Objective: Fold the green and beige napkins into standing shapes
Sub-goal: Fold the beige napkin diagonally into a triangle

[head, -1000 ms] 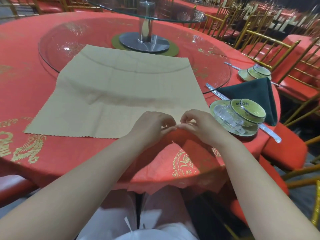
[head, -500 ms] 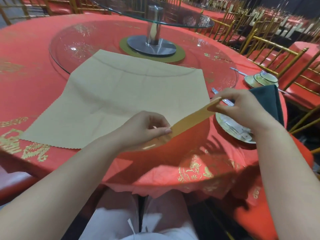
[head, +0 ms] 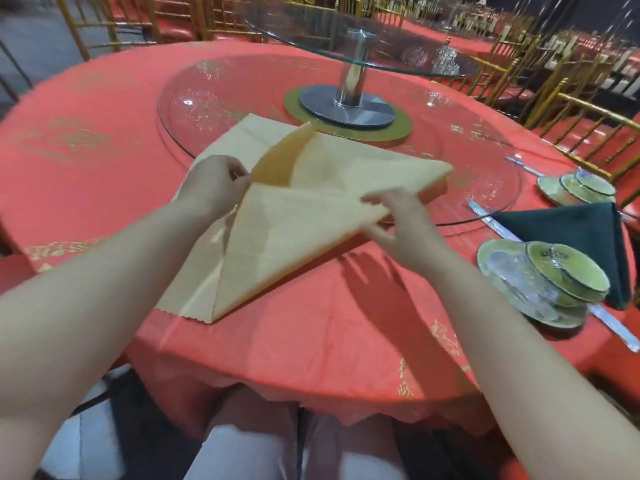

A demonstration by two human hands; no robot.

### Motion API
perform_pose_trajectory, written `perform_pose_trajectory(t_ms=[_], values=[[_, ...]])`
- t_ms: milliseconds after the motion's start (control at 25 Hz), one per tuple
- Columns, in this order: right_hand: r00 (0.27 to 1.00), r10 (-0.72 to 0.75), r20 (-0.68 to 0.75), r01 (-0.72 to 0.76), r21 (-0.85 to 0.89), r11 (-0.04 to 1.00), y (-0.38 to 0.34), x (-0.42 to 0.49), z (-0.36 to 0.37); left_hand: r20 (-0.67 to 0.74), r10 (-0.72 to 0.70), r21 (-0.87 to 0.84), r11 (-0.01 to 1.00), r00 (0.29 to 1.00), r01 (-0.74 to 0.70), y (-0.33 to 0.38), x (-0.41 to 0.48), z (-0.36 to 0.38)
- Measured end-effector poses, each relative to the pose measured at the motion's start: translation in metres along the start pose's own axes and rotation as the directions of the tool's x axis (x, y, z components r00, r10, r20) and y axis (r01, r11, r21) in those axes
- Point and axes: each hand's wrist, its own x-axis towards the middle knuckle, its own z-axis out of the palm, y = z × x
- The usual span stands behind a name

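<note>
Early on, pinching the beige napkin (head: 287, 244) half-lifted over the red table (head: 311, 341), left hand (head: 211, 187) at the raised flap and right hand (head: 398, 223) at the folded corner, first fold only, nothing standing, green napkin (head: 568, 233) flat and untouched beside the dishes (head: 540, 282).

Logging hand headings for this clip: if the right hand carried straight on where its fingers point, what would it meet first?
The beige napkin: the right hand points leftward into its folded layer, apparently pinching that edge.
</note>
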Motion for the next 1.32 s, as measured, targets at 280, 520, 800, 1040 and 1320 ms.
perform_pose_trajectory(t_ms=[280, 520, 800, 1040, 1320], values=[[0.967, -0.031, 0.253, 0.071, -0.151, 0.986, 0.005, -0.01, 0.042, -0.043, -0.13, -0.008, 0.992, 0.991, 0.13, -0.026, 0.031, 0.007], [0.964, -0.078, 0.255, 0.131, -0.195, 0.972, -0.001, 0.012, 0.053, 0.086, 0.248, 0.091, 0.963, 0.965, -0.255, -0.023, -0.03, 0.0], [0.961, -0.276, -0.016, 0.275, -0.011, 0.961, -0.012, 0.023, 0.061, 0.199, 0.482, 0.221, 0.826, 0.853, -0.519, -0.029, -0.104, -0.001], [0.954, -0.289, -0.077, 0.285, -0.064, 0.956, -0.009, 0.015, 0.051, 0.09, 0.457, 0.091, 0.881, 0.885, -0.464, -0.031, -0.102, -0.02], [0.994, -0.106, -0.01, 0.102, -0.195, 0.976, 0.017, 0.02, 0.034, 0.204, 0.602, 0.241, 0.734, 0.772, -0.635, -0.052, -0.099, -0.059]])
